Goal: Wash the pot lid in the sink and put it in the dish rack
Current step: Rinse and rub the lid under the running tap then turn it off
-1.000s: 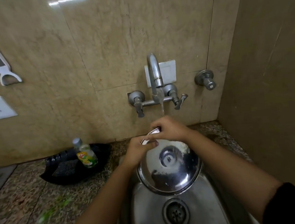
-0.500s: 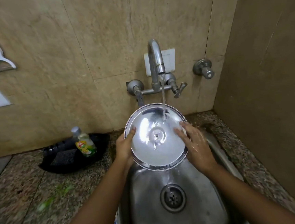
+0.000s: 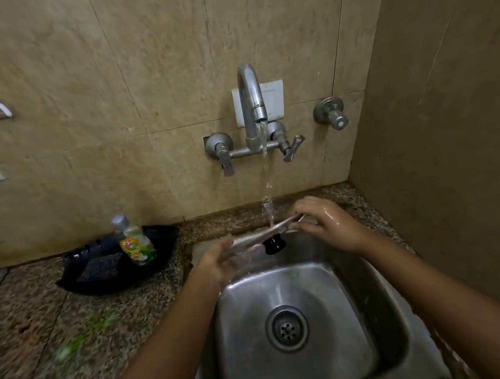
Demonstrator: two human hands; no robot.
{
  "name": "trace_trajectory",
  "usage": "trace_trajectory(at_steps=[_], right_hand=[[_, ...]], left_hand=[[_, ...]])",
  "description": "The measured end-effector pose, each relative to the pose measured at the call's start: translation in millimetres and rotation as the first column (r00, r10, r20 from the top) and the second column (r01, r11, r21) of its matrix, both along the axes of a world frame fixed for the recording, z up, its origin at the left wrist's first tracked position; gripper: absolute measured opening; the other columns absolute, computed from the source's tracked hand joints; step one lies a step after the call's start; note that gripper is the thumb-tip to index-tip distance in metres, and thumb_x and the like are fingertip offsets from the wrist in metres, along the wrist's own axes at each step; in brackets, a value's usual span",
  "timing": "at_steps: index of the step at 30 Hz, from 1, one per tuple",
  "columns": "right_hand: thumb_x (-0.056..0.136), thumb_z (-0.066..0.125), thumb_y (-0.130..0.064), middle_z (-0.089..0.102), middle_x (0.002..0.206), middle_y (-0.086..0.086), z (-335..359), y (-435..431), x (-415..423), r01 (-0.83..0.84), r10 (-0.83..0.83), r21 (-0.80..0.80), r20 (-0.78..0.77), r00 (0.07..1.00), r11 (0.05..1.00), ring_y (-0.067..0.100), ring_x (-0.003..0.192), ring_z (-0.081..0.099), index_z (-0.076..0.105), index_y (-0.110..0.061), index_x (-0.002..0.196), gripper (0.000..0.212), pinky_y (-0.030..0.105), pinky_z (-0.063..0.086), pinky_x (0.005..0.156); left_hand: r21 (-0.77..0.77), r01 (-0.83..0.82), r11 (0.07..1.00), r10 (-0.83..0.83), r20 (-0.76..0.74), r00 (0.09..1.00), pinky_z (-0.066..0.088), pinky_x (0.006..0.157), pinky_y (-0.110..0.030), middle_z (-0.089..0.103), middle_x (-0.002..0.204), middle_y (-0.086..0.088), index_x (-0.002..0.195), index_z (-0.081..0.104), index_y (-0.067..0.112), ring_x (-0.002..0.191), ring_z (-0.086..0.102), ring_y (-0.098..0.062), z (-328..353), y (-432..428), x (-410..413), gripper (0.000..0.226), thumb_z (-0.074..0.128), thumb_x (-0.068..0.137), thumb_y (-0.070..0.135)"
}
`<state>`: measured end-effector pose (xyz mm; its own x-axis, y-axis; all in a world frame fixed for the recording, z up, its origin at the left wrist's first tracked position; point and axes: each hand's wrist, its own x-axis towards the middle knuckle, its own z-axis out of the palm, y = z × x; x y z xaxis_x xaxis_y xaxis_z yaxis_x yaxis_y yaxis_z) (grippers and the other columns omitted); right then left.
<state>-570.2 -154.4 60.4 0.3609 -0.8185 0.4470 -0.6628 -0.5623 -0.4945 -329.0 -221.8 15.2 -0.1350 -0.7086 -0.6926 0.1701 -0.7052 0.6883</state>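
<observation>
The steel pot lid (image 3: 263, 234) is held almost edge-on over the back of the steel sink (image 3: 305, 278), its black knob (image 3: 273, 245) pointing down. Water from the wall tap (image 3: 253, 107) falls onto the lid and runs off into the basin. My left hand (image 3: 218, 260) grips the lid's left rim. My right hand (image 3: 325, 222), wet, pinches the right rim. The lid is blurred by motion. No dish rack is in view.
A black tray (image 3: 158, 266) on the granite counter (image 3: 43, 328) left of the sink holds a dish soap bottle (image 3: 134, 241) and a dark scrub pad (image 3: 101, 267). A side wall (image 3: 450, 141) stands close on the right. The drain (image 3: 286, 328) lies mid-basin.
The lid was turned from facing me with its shiny underside up to nearly edge-on under the stream, knob downward. Both hands shifted toward the back of the sink.
</observation>
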Motion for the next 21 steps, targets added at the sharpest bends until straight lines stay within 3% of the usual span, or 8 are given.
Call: trace_trajectory(at_steps=[2, 5, 9, 12, 14, 17, 19, 21], right_hand=[[0.088, 0.065, -0.014, 0.062, 0.082, -0.013, -2, -4, 0, 0.015, -0.082, 0.224, 0.29, 0.954, 0.974, 0.004, 0.082, 0.06, 0.064, -0.021, 0.088, 0.008, 0.021, 0.047, 0.073], [0.084, 0.069, -0.009, 0.065, 0.074, -0.008, -6, -15, -6, -0.004, -0.242, 0.408, 0.549, 0.8, 0.913, 0.007, 0.07, 0.062, 0.064, -0.015, 0.086, 0.008, 0.02, 0.05, 0.065], [0.085, 0.067, -0.014, 0.066, 0.068, 0.001, -20, -28, -11, -0.016, -0.428, 0.547, 0.673, 0.603, 0.837, 0.016, 0.061, 0.061, 0.067, -0.012, 0.082, 0.003, 0.029, 0.052, 0.056], [0.092, 0.06, -0.019, 0.062, 0.059, -0.001, -31, -36, -7, 0.078, -0.521, 0.566, 0.685, 0.509, 0.821, 0.016, 0.058, 0.053, 0.065, -0.015, 0.07, 0.024, 0.025, 0.045, 0.051], [0.096, 0.055, -0.024, 0.059, 0.065, 0.001, -32, -43, -2, 0.238, -0.552, 0.521, 0.61, 0.568, 0.82, 0.018, 0.063, 0.052, 0.061, -0.015, 0.07, 0.028, 0.031, 0.041, 0.057], [0.1, 0.042, -0.033, 0.066, 0.091, 0.011, -25, -57, 8, 0.609, -0.66, 0.271, 0.167, 0.733, 0.745, 0.028, 0.085, 0.059, 0.061, -0.01, 0.092, 0.031, 0.04, 0.046, 0.074], [0.101, 0.037, -0.034, 0.063, 0.109, 0.01, -13, -65, 25, 0.583, -0.584, 0.069, -0.011, 0.812, 0.81, 0.027, 0.102, 0.056, 0.058, -0.011, 0.112, 0.033, 0.041, 0.045, 0.087], [0.1, 0.037, -0.034, 0.058, 0.114, 0.006, 6, -72, 43, 0.355, -0.358, -0.047, -0.156, 0.92, 0.934, 0.021, 0.109, 0.05, 0.056, -0.015, 0.118, 0.032, 0.038, 0.037, 0.093]], left_hand=[[-0.029, -0.038, 0.999, 0.034, -0.122, 0.992, 0.054, 0.072, -0.041, 0.066, 0.112, -0.019, 0.111, 0.066, 0.007, 0.087, 0.064, -0.029, 0, 1, -1, 0.043, 0.058, 0.088, 0.043], [-0.212, -0.021, 0.977, -0.003, -0.114, 0.993, 0.055, 0.067, -0.03, 0.072, 0.102, -0.01, 0.1, 0.068, 0.016, 0.086, 0.069, -0.02, 8, 4, -8, 0.056, 0.029, 0.096, 0.056], [-0.487, 0.004, 0.873, 0.043, 0.085, 0.995, 0.054, 0.064, -0.024, 0.071, 0.097, -0.004, 0.104, 0.068, 0.016, 0.084, 0.068, -0.015, 16, 10, -14, 0.054, 0.035, 0.093, 0.058], [-0.666, 0.014, 0.746, 0.107, 0.142, 0.984, 0.05, 0.063, -0.022, 0.068, 0.08, -0.006, 0.081, 0.066, 0.009, 0.072, 0.062, -0.017, 20, 11, -17, 0.04, 0.044, 0.097, 0.038], [-0.71, -0.013, 0.704, 0.125, 0.106, 0.987, 0.045, 0.062, -0.028, 0.06, 0.071, -0.011, 0.074, 0.062, 0.006, 0.066, 0.054, -0.021, 25, 13, -22, 0.038, 0.047, 0.097, 0.032], [-0.713, -0.03, 0.701, 0.165, 0.12, 0.979, 0.043, 0.062, -0.03, 0.058, 0.064, -0.007, 0.065, 0.059, 0.012, 0.062, 0.052, -0.019, 27, 10, -27, 0.04, 0.048, 0.097, 0.032], [-0.73, 0.013, 0.683, 0.155, 0.163, 0.974, 0.042, 0.058, -0.027, 0.056, 0.058, -0.002, 0.06, 0.057, 0.014, 0.055, 0.051, -0.014, 30, 8, -28, 0.041, 0.049, 0.096, 0.032], [-0.759, 0.09, 0.645, 0.115, 0.214, 0.97, 0.041, 0.048, -0.018, 0.054, 0.047, 0.008, 0.057, 0.054, 0.015, 0.044, 0.048, -0.002, 38, 8, -31, 0.042, 0.049, 0.097, 0.029]])
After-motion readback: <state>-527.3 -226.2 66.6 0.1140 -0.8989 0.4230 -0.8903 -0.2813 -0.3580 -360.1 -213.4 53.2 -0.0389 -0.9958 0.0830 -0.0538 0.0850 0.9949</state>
